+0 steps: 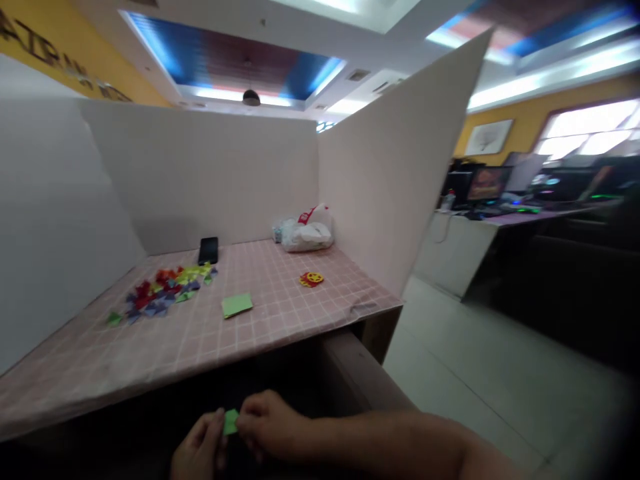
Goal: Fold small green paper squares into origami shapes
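Below the table's front edge, a small piece of green paper [231, 422] is held between both hands. My left hand [201, 445] pinches its left side, fingers closed. From the right, my right hand [270, 425] grips the other side with bent fingers that hide part of the paper. On the table, nearest to the hands, lies a stack of green paper squares [237, 305]. Farther left spreads a pile of small folded paper pieces [167, 291] in red, orange, yellow, purple and green.
A checked pink cloth covers the table [280, 320]. On it are a black phone [209, 251], a white plastic bag [307, 232] and red and yellow cut-out shapes [312, 279]. Pale panels [210, 173] enclose three sides. Beyond the right panel stands a desk with a monitor [489, 184].
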